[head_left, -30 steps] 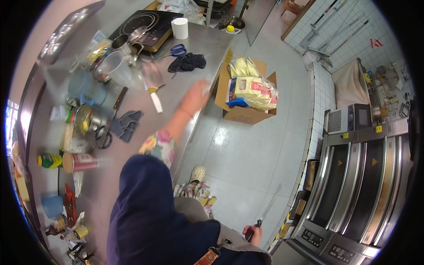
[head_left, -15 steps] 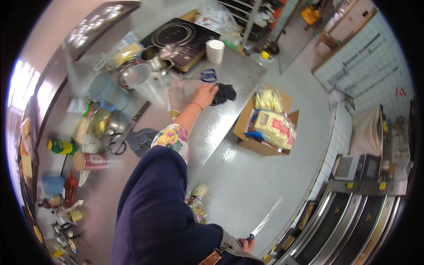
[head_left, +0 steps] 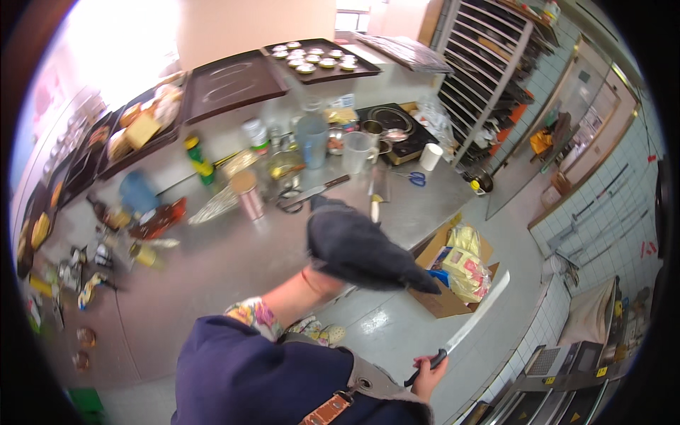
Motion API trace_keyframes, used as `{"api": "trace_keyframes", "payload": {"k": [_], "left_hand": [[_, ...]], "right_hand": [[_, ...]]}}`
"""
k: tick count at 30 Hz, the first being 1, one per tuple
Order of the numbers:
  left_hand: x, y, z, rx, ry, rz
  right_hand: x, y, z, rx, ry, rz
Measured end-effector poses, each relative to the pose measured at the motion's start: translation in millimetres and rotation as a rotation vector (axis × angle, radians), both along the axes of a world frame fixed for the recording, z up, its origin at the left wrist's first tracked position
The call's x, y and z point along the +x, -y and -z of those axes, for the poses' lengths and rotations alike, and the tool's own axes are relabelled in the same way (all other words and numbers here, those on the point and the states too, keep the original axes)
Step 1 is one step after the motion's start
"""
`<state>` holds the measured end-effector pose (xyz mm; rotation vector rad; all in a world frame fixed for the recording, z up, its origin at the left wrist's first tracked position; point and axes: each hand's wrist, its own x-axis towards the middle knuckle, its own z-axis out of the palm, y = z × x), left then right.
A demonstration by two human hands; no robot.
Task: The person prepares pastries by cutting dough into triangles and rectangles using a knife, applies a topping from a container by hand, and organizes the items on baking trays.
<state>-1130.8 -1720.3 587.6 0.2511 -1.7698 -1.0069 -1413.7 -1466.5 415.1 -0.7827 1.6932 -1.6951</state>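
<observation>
My left hand (head_left: 323, 282), with a red cord at its wrist, is raised near the steel table's edge. It holds a dark cloth (head_left: 361, 244), which spreads over and hides most of the fingers. Low on the right, my right hand (head_left: 428, 374) is closed round the black handle of a long knife (head_left: 478, 313). The bare blade points up and away, over the floor. Past the cloth, a wide-bladed scraper (head_left: 379, 188) with a pale handle lies on the table. A second knife (head_left: 322, 189) with a brown handle rests near dark-handled scissors (head_left: 289, 202).
Jugs (head_left: 312, 142), jars and a red-and-white canister (head_left: 247, 193) crowd the table's back. An induction cooker (head_left: 407, 145), a white cup (head_left: 430, 156) and blue-handled scissors (head_left: 416, 180) stand toward the right. An open cardboard box (head_left: 443, 303) of packages sits on the floor. Trays (head_left: 237, 85) line the shelf.
My left hand has lifted the dark cloth off the table and drawn it nearer. My right hand has risen with the knife. The view has swung up, showing more of the shelf.
</observation>
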Motion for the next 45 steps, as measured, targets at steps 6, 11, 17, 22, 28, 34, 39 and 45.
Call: {"api": "trace_keyframes", "payload": {"k": [6, 11, 17, 22, 28, 34, 39, 45], "left_hand": [[85, -260, 146, -0.079, 0.301, -0.234], [176, -376, 94, -0.027, 0.435, -0.720], [249, -522, 131, 0.611, -0.219, -0.909], [339, -603, 96, 0.782, -0.961, -0.932], [491, -710, 94, 0.619, -1.078, -0.987], [680, -815, 155, 0.462, -1.355, -0.904], [759, -849, 186, 0.433, -1.411, -1.212], [788, -842, 192, 0.548, -1.410, -0.674]], "right_hand": [[100, -65, -10, 0.055, -0.183, -0.692], [241, -125, -46, 0.208, -0.101, -1.199], [402, -198, -76, 0.299, -0.148, -1.646], [507, -262, -78, 0.340, -0.096, -1.861], [631, -349, -85, 0.353, -0.315, -2.057], [721, -420, -59, 0.381, -0.454, -2.195], [751, -428, -75, 0.466, -0.646, -2.198], [721, -390, -81, 0.584, -0.460, -1.986]]}}
